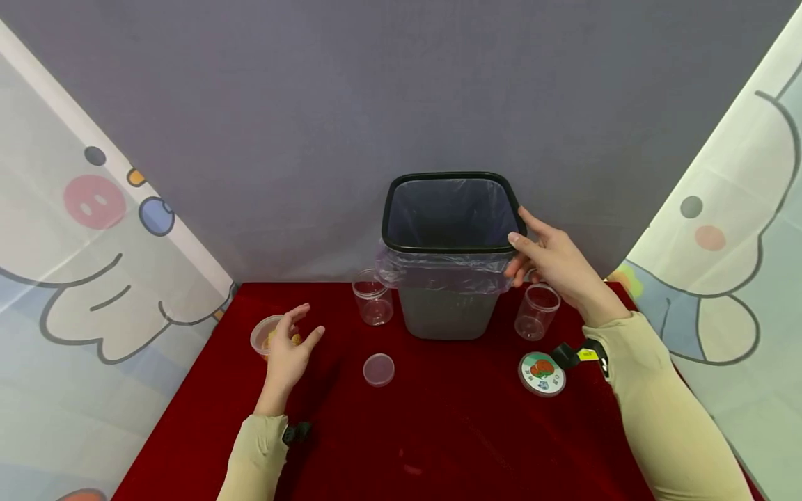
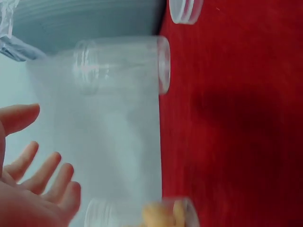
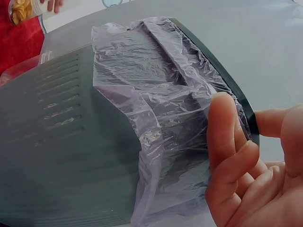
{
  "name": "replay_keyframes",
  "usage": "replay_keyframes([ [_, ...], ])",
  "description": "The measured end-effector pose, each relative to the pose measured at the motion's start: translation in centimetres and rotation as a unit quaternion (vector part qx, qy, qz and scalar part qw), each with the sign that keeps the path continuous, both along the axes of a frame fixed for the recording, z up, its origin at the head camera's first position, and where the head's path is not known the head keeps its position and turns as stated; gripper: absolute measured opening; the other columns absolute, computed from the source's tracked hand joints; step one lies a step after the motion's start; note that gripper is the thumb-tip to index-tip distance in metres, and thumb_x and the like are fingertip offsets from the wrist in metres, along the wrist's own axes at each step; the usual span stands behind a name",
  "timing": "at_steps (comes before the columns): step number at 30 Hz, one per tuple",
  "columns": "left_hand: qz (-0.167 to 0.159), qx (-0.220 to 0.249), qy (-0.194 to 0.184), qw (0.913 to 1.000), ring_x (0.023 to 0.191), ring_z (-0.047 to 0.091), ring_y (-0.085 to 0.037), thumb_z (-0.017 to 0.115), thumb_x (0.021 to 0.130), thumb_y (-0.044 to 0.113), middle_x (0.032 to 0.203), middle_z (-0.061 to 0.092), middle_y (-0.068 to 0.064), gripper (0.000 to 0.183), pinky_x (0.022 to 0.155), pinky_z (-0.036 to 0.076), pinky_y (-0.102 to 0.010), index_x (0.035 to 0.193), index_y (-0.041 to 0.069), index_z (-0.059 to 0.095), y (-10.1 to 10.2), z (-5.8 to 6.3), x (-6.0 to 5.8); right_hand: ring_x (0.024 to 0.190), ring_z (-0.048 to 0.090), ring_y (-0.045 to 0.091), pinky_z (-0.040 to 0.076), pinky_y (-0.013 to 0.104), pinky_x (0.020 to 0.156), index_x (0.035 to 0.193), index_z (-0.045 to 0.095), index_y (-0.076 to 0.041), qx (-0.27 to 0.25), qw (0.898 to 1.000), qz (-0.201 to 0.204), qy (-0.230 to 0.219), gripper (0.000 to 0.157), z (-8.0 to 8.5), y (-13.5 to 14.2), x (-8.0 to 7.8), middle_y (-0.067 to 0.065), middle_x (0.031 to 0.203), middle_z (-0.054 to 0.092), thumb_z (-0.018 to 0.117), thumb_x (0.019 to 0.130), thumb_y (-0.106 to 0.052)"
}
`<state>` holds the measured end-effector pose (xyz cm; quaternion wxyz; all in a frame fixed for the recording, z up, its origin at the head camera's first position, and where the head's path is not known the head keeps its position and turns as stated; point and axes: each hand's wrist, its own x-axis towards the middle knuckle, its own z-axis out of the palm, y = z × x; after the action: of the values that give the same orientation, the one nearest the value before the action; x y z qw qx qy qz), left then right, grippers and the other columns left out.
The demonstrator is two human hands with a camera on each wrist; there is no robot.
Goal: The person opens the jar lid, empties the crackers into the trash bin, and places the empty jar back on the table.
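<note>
A grey trash can [image 1: 447, 313] with a black rim stands at the back of the table. A thin translucent purple bag [image 3: 142, 61] lines it and folds down over the outside. My right hand [image 1: 554, 264] grips the can's right rim, with fingers against the bag's outer fold and the thumb over the edge. My left hand [image 1: 285, 362], fingers spread and holding nothing, hovers at the left by a clear jar [image 1: 259, 339] with yellowish pieces inside. In the left wrist view, that jar [image 2: 102, 213] shows partly, below the left hand [image 2: 38, 198].
Clear jars stand either side of the can, one on the left [image 1: 376, 309] and one on the right [image 1: 535, 313]. A clear lid [image 1: 379, 370] lies in front, and a tomato-printed lid [image 1: 542, 374] lies at right. A grey cloth wall [image 1: 301, 139] rises behind.
</note>
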<state>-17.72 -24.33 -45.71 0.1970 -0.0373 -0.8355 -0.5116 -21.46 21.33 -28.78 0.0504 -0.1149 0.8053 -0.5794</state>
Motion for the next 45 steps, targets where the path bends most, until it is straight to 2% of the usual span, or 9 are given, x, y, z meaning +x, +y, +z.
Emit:
replay_keyframes([
  [6,0.056,-0.037,0.086,0.994,0.123,0.045,-0.024,0.076,0.079,0.013,0.133,0.052,-0.001,0.051,0.098,0.035,-0.051,0.126,0.018,0.057,-1.8,0.1,1.8,0.062,0.063,0.03,0.045,0.031,0.047,0.151,0.008,-0.029,0.0,1.0,-0.001,0.001,0.075,-0.1,0.2,0.2,0.015,0.078,0.068,0.052,0.093,-0.045],
  [11,0.102,-0.04,0.088,0.9901,0.126,0.04,-0.024,0.081,0.073,0.011,0.139,0.044,0.004,0.064,0.1,0.032,-0.054,0.13,0.02,0.054,-3.4,-0.6,2.2,0.061,0.063,0.03,0.046,0.031,0.047,0.151,0.008,-0.028,-0.003,1.0,0.001,0.009,0.076,0.0,0.3,0.5,0.016,0.077,0.068,0.052,0.092,-0.046],
  [15,0.128,-0.037,0.062,0.9891,0.131,0.033,-0.027,0.083,0.07,0.012,0.144,0.038,0.0,0.072,0.103,0.028,-0.054,0.134,0.015,0.049,-4.6,-1.2,2.1,0.062,0.063,0.032,0.046,0.031,0.047,0.151,0.008,-0.028,-0.004,1.0,0.0,0.012,0.076,0.0,0.3,0.6,0.016,0.077,0.068,0.052,0.092,-0.046],
  [18,0.138,-0.007,0.019,0.9903,0.13,0.033,-0.028,0.084,0.07,0.016,0.144,0.036,-0.006,0.08,0.104,0.026,-0.052,0.139,0.015,0.043,-5.4,-2.0,1.9,0.062,0.063,0.032,0.046,0.032,0.047,0.151,0.008,-0.028,-0.004,1.0,0.0,0.012,0.076,0.0,0.2,0.6,0.016,0.077,0.068,0.052,0.092,-0.046],
  [23,0.124,0.063,-0.055,0.9888,0.126,0.036,-0.027,0.084,0.07,0.017,0.146,0.033,-0.008,0.096,0.1,0.03,-0.045,0.148,0.02,0.026,-6.2,-3.2,1.7,0.061,0.063,0.03,0.046,0.032,0.048,0.151,0.008,-0.03,0.0,1.0,-0.001,0.01,0.075,0.0,0.2,0.5,0.015,0.077,0.068,0.052,0.092,-0.046],
  [29,0.101,0.1,-0.122,0.9823,0.126,0.037,-0.023,0.083,0.071,0.02,0.148,0.029,-0.005,0.105,0.093,0.035,-0.028,0.15,0.025,0.014,-6.7,-3.9,1.1,0.062,0.063,0.03,0.046,0.031,0.048,0.151,0.009,-0.031,0.0,1.0,-0.002,0.01,0.075,0.2,0.3,0.7,0.016,0.077,0.068,0.052,0.091,-0.047],
  [34,0.087,0.106,-0.137,0.9811,0.116,0.042,-0.022,0.083,0.071,0.018,0.138,0.038,-0.009,0.096,0.084,0.038,-0.021,0.147,0.019,0.024,-6.9,-4.0,0.6,0.062,0.063,0.03,0.046,0.032,0.048,0.151,0.008,-0.031,0.0,1.0,-0.007,0.009,0.075,0.2,0.4,0.8,0.015,0.077,0.068,0.052,0.091,-0.048],
  [40,0.088,0.09,-0.144,0.9816,0.116,0.042,-0.023,0.085,0.067,0.011,0.135,0.04,-0.011,0.098,0.09,0.036,-0.032,0.145,0.013,0.026,-7.1,-3.9,0.5,0.061,0.063,0.03,0.047,0.032,0.048,0.151,0.009,-0.031,-0.003,1.0,-0.007,0.009,0.075,0.0,0.5,0.7,0.015,0.077,0.068,0.052,0.092,-0.047],
  [45,0.107,0.071,-0.161,0.9786,0.116,0.042,-0.024,0.087,0.065,0.019,0.133,0.042,-0.011,0.099,0.091,0.036,-0.037,0.144,0.012,0.028,-7.2,-3.8,0.7,0.061,0.063,0.03,0.047,0.032,0.048,0.151,0.009,-0.03,-0.005,1.0,-0.004,0.01,0.075,0.1,0.3,0.7,0.015,0.076,0.068,0.052,0.092,-0.047],
])
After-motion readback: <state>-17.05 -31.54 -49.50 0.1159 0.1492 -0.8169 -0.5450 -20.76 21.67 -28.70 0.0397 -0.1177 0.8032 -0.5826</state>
